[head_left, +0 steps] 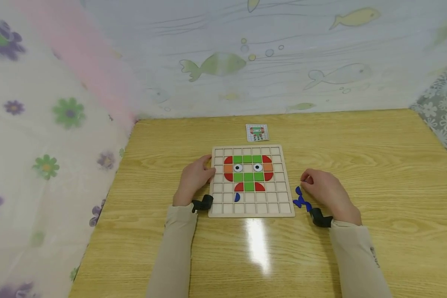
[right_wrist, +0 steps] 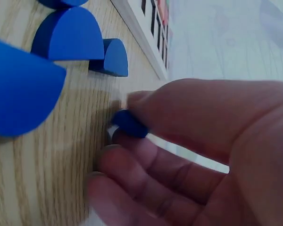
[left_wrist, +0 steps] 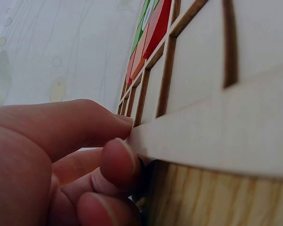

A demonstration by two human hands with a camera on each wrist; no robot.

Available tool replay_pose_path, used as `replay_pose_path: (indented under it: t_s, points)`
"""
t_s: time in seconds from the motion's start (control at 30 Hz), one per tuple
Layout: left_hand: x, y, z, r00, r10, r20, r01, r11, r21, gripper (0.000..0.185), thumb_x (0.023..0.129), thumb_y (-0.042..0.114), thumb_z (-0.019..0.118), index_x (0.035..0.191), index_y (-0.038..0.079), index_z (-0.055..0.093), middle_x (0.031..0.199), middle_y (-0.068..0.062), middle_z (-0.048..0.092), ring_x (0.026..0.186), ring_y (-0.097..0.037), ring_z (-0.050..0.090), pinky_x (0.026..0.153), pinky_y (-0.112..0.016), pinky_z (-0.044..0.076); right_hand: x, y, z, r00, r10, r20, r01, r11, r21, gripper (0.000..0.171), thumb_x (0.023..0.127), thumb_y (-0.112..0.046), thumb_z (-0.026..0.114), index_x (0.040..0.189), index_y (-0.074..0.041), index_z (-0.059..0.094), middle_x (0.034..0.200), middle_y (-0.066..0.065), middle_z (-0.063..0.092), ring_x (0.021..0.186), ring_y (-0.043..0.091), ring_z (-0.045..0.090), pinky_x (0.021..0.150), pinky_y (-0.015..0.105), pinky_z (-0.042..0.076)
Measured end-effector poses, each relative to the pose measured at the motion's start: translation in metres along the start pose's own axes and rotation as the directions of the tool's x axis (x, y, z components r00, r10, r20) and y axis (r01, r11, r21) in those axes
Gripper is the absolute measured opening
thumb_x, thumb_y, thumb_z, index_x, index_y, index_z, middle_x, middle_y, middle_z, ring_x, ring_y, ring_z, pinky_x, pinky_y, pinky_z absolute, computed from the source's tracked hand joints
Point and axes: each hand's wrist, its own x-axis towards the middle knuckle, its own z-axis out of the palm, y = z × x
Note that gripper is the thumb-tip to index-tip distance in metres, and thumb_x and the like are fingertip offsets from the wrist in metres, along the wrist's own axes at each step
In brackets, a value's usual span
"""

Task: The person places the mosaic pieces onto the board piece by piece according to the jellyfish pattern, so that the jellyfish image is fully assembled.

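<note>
A pale wooden grid board (head_left: pixel 279 207) lies on the table, holding a figure of red, green and orange tiles with two eye tiles (head_left: pixel 248 167). One blue piece (head_left: pixel 237 197) sits in a lower cell. My left hand (head_left: pixel 207 170) holds the board's left edge; in the left wrist view its fingertips (left_wrist: pixel 117 160) pinch the rim of the board (left_wrist: pixel 217 136). My right hand (head_left: pixel 306 179) rests on the table right of the board. In the right wrist view it pinches a small blue piece (right_wrist: pixel 129 123) between thumb and finger. Loose blue semicircle pieces (head_left: pixel 301 201) (right_wrist: pixel 68 35) lie beside it.
A small picture card (head_left: pixel 257 132) lies beyond the board. The wooden table (head_left: pixel 376 157) is walled by patterned cloth with fish at the back and flowers on the left. A glare spot (head_left: pixel 258 244) shines on the table's front part.
</note>
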Motion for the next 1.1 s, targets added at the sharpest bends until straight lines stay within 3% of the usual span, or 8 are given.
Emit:
replay_pose_path:
  t_s: [0.27, 0.5, 0.77, 1.1]
  points:
    - [-0.003, -0.001, -0.001, 1.000, -0.009, 0.002, 0.009, 1.000, -0.002, 0.053, 0.084, 0.030, 0.052, 0.134, 0.017, 0.041, 0.057, 0.007, 0.058, 0.064, -0.014, 0.054, 0.071, -0.032, 0.039, 0.002, -0.007, 0.004, 0.996, -0.057, -0.061, 0.061, 0.996, 0.061, 0.018, 0.088, -0.019, 0.055, 0.100, -0.008, 0.063, 0.086, 0.005, 0.060, 0.074, 0.020, 0.051, 0.070, 0.038, 0.041]
    - [-0.003, -0.002, 0.001, 1.000, -0.011, 0.007, 0.011, 1.000, -0.018, 0.053, 0.084, 0.030, 0.051, 0.135, 0.017, 0.040, 0.058, 0.007, 0.058, 0.062, -0.013, 0.053, 0.071, -0.032, 0.038, 0.008, -0.032, 0.020, 0.991, -0.106, -0.079, 0.119, 0.976, 0.182, 0.017, 0.088, -0.024, 0.056, 0.100, -0.014, 0.063, 0.089, 0.000, 0.062, 0.076, 0.016, 0.054, 0.068, 0.034, 0.044]
    - [0.001, 0.000, 0.000, 1.000, -0.017, 0.002, 0.017, 0.999, -0.027, 0.053, 0.084, 0.030, 0.052, 0.135, 0.018, 0.041, 0.054, 0.006, 0.057, 0.062, -0.014, 0.054, 0.072, -0.032, 0.038, 0.011, -0.070, 0.044, 0.978, -0.206, -0.027, 0.203, 0.916, 0.347, 0.017, 0.085, -0.027, 0.060, 0.100, -0.018, 0.064, 0.092, -0.007, 0.062, 0.081, 0.011, 0.056, 0.073, 0.033, 0.045]
    - [0.001, -0.001, 0.000, 1.000, -0.009, 0.005, 0.009, 1.000, -0.026, 0.054, 0.083, 0.029, 0.052, 0.135, 0.017, 0.040, 0.056, 0.006, 0.058, 0.059, -0.013, 0.053, 0.067, -0.031, 0.038, 0.005, -0.103, 0.069, 0.971, -0.233, 0.059, 0.181, 0.869, 0.461, 0.012, 0.083, -0.022, 0.064, 0.094, -0.020, 0.066, 0.082, -0.011, 0.062, 0.076, 0.005, 0.058, 0.072, 0.029, 0.045]
